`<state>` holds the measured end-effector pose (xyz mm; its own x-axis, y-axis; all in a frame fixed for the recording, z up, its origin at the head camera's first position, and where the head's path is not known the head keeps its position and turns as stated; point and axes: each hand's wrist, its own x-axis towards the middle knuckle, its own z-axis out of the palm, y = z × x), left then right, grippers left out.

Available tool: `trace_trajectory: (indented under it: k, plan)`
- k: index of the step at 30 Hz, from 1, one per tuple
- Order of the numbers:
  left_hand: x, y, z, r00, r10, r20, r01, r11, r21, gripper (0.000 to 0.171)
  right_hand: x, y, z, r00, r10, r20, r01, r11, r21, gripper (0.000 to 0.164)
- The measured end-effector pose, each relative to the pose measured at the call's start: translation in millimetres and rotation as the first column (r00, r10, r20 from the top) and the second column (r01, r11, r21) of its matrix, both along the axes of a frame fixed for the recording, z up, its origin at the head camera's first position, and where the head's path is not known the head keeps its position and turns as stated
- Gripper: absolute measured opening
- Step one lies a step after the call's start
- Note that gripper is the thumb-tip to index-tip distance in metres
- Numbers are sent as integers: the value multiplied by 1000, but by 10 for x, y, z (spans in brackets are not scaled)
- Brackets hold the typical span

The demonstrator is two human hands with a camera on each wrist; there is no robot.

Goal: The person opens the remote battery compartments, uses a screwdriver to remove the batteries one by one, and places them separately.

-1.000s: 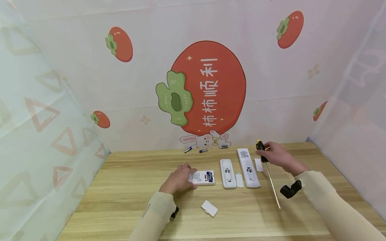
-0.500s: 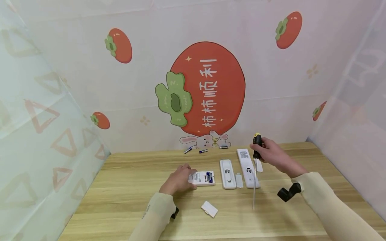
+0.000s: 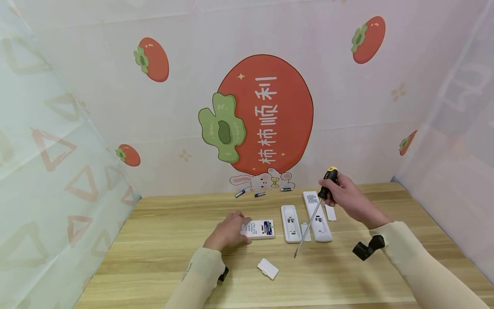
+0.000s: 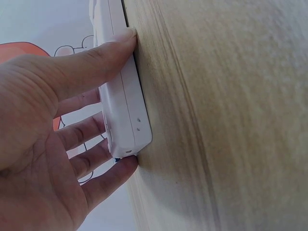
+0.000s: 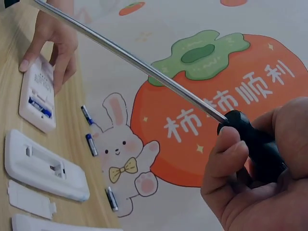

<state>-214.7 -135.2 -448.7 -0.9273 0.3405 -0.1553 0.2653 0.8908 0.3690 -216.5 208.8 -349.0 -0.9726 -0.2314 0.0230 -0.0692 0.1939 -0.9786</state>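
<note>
My left hand (image 3: 228,231) holds a short white remote control (image 3: 257,229) at its left end, flat on the table. In the left wrist view, the thumb lies along one long edge of the remote (image 4: 120,106) and the fingers are on the other side. Blue batteries (image 3: 267,227) show in its uncovered compartment. My right hand (image 3: 349,199) grips the black-and-yellow handle of a screwdriver (image 3: 328,182) above the table. Its long metal shaft (image 5: 130,57) slants down and left, crossing the small cover beside the middle remote in the head view.
Two more white remotes lie back up, a middle one (image 3: 291,223) and a longer one (image 3: 314,212), with bare battery slots. Flat white covers (image 3: 268,268) lie nearby. Several loose batteries (image 3: 260,194) lie along the table's back edge. A patterned cloth wall (image 3: 173,111) rises behind.
My right hand has moved a little left with the screwdriver, and its tip has swung left from right of the remotes. The left hand and its remote have stayed in place.
</note>
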Motion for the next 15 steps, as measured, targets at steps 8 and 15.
trace_trajectory:
  k: [8, 15]
  plan:
    - [-3, -7, -17, 1000, -4, -1, 4, 1000, 7, 62, 17, -72, 6, 998, -57, -28, 53, 991, -119, 28]
    - [5, -2, -8, 1000, 1, -2, -1, 1000, 14, 61, 12, -127, -23, 995, -100, -30, 90, 966, -242, 32]
